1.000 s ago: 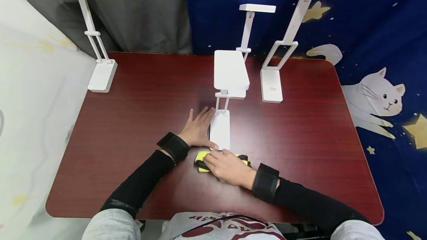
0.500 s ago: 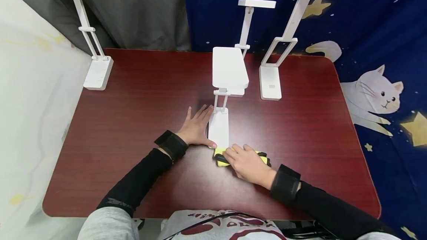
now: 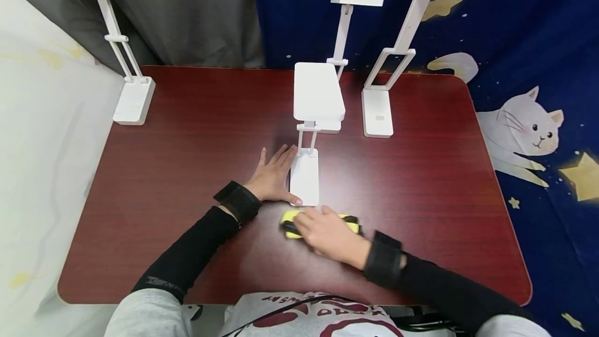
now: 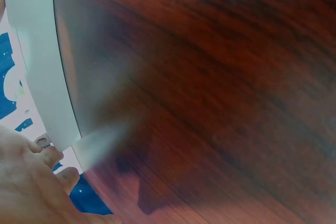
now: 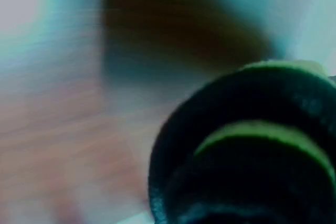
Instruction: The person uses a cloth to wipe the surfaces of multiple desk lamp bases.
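Note:
In the head view my left hand lies against the left side of a white desk lamp's base. Its fingers are straight and spread, and the thumb touches the base's near corner. My right hand grips a folded yellow cloth with black edging, flat on the tabletop just in front of that base. The palm hides much of the cloth. Up close in the right wrist view, the cloth's black folds are blurred. The left wrist view shows part of the left hand beside the lamp's white panel.
Directly behind the near lamp stands a second white lamp. Another lamp is to its right, and one more stands at the table's far left corner. Curtains hang behind the reddish-brown table.
My right hand slid the cloth to the right along the table, then back left to in front of the lamp base. The left hand keeps its place against the lamp.

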{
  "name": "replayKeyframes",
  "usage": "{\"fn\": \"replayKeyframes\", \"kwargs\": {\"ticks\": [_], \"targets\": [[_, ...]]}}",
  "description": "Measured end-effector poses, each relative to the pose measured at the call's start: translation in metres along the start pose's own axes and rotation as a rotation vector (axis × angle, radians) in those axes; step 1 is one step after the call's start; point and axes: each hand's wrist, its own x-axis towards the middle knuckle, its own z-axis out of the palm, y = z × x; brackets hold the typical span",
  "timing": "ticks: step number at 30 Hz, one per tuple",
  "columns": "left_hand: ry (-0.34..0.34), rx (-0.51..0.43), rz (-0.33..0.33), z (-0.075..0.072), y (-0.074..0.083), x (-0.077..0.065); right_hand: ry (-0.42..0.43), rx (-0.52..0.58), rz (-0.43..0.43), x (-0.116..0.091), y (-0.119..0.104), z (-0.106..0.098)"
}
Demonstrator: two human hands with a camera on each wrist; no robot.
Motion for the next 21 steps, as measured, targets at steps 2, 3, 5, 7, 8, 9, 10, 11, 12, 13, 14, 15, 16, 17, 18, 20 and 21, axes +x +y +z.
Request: {"fn": "replayKeyframes", "kwargs": {"ticks": [2,3,5,7,8,9,10,11,12,13,14,15,16,17,18,20,21], "targets": [[0.001,0.017,-0.005,0.000,-0.001,0.000,0.032,-0.022,0.000,0.020,-0.007,0.009],[0.004,0.023,-0.005,0.001,-0.001,0.000,0.045,-0.034,0.005,0.026,-0.008,0.012],[0.006,0.030,-0.008,0.001,-0.001,0.000,0.045,-0.053,0.019,0.032,-0.009,0.017],[0.006,0.029,-0.006,0.002,-0.001,-0.001,0.026,-0.046,0.032,0.029,-0.006,0.017],[0.008,0.023,-0.005,0.002,-0.001,-0.001,0.014,-0.039,0.040,0.024,-0.005,0.016],[0.008,0.018,-0.006,0.002,-0.001,-0.001,0.002,-0.033,0.047,0.020,-0.004,0.015],[0.007,0.015,-0.007,0.001,-0.001,-0.002,-0.008,-0.025,0.056,0.015,-0.002,0.014],[0.005,0.009,-0.008,0.001,0.000,-0.002,-0.017,-0.014,0.066,0.010,0.001,0.013],[0.005,0.004,-0.008,0.000,0.000,-0.001,-0.025,0.000,0.078,0.004,0.003,0.012],[0.004,-0.001,-0.006,-0.001,0.000,-0.001,-0.032,0.009,0.089,-0.001,0.006,0.010],[0.004,-0.010,-0.005,-0.001,0.000,-0.001,-0.037,0.018,0.102,-0.007,0.009,0.009],[0.003,-0.016,-0.003,-0.002,0.000,-0.001,-0.040,0.027,0.111,-0.012,0.011,0.008],[-0.001,-0.024,-0.002,-0.002,-0.001,-0.001,-0.042,0.037,0.118,-0.017,0.014,0.008],[-0.004,-0.034,-0.001,-0.002,-0.001,0.000,-0.046,0.050,0.129,-0.022,0.017,0.007],[-0.008,-0.042,-0.001,-0.001,-0.002,0.000,-0.050,0.064,0.141,-0.027,0.019,0.006],[-0.019,-0.063,0.001,0.001,-0.004,0.000,-0.061,0.082,0.177,-0.035,0.026,0.002],[-0.019,-0.077,0.006,0.002,-0.005,0.001,-0.061,0.089,0.203,-0.038,0.030,0.000]]}}
